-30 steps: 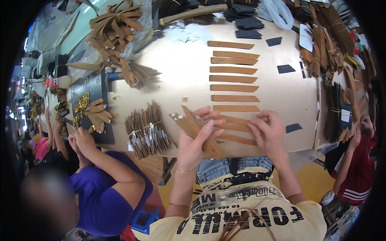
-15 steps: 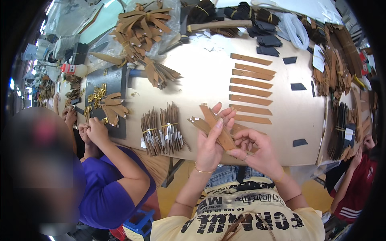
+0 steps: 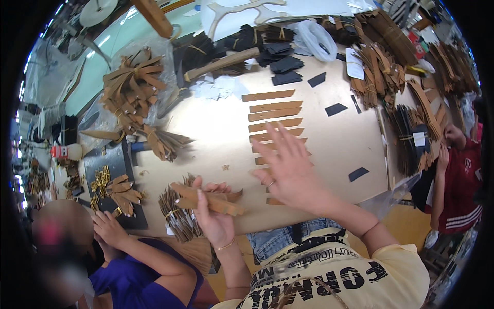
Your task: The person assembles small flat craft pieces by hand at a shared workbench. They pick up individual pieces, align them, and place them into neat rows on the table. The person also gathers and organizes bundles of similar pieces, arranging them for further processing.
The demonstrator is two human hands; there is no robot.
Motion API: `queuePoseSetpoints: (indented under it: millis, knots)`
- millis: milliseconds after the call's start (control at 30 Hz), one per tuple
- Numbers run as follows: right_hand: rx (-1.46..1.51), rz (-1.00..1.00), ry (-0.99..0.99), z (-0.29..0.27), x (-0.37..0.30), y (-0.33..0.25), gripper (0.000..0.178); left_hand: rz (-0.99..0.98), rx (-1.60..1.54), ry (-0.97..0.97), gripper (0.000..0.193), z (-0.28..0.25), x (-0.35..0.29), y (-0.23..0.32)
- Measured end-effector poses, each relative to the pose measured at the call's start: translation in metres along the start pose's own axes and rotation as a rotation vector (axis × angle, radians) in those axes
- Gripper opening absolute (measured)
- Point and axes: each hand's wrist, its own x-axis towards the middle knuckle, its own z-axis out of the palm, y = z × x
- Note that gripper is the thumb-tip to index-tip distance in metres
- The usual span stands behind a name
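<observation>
My left hand (image 3: 215, 221) is closed around a few brown leather strips (image 3: 221, 203), held above the near edge of the table. Its thumb presses on them. My right hand (image 3: 296, 177) is spread with nothing in it, over a column of brown leather strips (image 3: 275, 113) laid side by side on the table. The hand hides part of the nearer strips; whether its fingertips touch any, I cannot tell. Just left of my left hand lie banded bundles of thin brown strips (image 3: 177, 219) with white tags, partly covered by the hand and its strips.
A wooden-handled hammer (image 3: 221, 64) lies at the back beside black leather pieces (image 3: 285, 67). Brown strip bundles (image 3: 136, 82) lie at left, near a dark board (image 3: 136, 219) with gold buckles (image 3: 100, 177). Co-workers sit left, in purple (image 3: 149, 268), and right, in red (image 3: 463, 190).
My hands have moved apart: the left carries its strips left toward the tagged bundles, and the right has left them and opened over the laid-out strips. The view has shifted right.
</observation>
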Motion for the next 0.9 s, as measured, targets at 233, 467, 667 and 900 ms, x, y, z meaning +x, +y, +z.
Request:
queuePoseSetpoints:
  millis: [233, 467, 667, 900]
  knots:
    - [-0.131, 0.028, -0.169, 0.045, -0.033, -0.001, 0.071, 0.029, 0.059, -0.055, 0.038, 0.005, -0.010, 0.011]
    - [-0.142, -0.052, -0.241, 0.032, -0.047, 0.032, 0.068, -0.040, 0.119, -0.057, 0.037, 0.017, -0.013, 0.003]
    - [-0.126, -0.056, -0.236, 0.029, -0.047, 0.033, 0.068, -0.051, 0.130, -0.105, 0.037, 0.023, -0.019, 0.000]
    - [-0.041, -0.087, -0.217, 0.035, -0.036, 0.031, 0.072, -0.119, 0.170, -0.149, 0.038, 0.032, -0.026, -0.012]
